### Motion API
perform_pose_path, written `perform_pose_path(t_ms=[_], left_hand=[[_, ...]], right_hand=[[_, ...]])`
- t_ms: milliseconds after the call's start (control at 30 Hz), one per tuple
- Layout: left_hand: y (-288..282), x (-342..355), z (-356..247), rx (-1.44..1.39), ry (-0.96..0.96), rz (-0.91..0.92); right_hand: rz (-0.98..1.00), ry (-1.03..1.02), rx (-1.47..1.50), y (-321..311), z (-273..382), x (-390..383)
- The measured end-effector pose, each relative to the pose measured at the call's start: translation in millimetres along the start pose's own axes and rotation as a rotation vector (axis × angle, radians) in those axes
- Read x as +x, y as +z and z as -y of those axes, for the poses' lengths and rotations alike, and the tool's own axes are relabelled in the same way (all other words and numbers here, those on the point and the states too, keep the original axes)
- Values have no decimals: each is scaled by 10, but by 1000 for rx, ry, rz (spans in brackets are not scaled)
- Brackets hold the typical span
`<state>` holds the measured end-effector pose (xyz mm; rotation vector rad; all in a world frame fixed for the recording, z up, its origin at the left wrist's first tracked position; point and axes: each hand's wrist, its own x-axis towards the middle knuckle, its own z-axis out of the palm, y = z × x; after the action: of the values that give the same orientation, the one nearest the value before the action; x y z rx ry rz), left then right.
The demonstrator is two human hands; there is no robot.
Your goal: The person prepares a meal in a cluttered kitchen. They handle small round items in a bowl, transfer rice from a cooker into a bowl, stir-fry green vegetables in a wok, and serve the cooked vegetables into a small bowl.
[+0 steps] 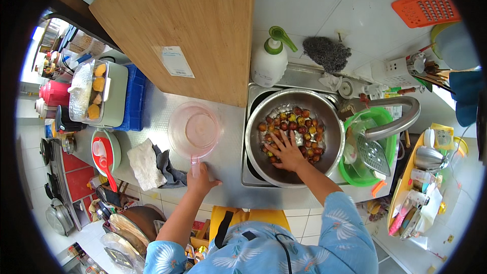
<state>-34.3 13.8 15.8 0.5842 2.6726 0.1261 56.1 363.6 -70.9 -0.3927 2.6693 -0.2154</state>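
Note:
My left hand (202,181) is closed round the handle of a clear pinkish plastic vessel (195,128), which rests on the steel counter. My right hand (286,153) has its fingers spread among small round red and yellow fruits (303,116) in a large steel bowl (264,167). The bowl sits over the sink (251,87), and the fruits appear to lie in water. Just right of it, a green plastic basin (383,117) stands under the curved tap (413,116). A white cloth (144,165) and a dark grey cloth (173,172) lie left of my left hand.
A tall wooden board (203,30) stands behind the counter. A white pump bottle (268,66) is beside it. Food containers (109,96) in a blue tray (133,96) and a mint bowl with red utensil (115,152) are left; a cluttered board (398,208) is at lower right.

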Motion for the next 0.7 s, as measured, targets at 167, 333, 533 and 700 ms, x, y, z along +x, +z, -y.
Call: perform_pose_path(t_ms=[167, 333, 533, 700], left_hand=[[-10, -5, -1, -8, 16, 6], [38, -34, 9, -19, 1, 59], [60, -5, 55, 21, -10, 63], [74, -54, 68, 30, -20, 53]], right_hand=[[-284, 329, -252, 161, -540, 437], [-134, 412, 68, 90, -107, -271], [54, 21, -99, -97, -146, 85], [-178, 552, 128, 70, -260, 171]])
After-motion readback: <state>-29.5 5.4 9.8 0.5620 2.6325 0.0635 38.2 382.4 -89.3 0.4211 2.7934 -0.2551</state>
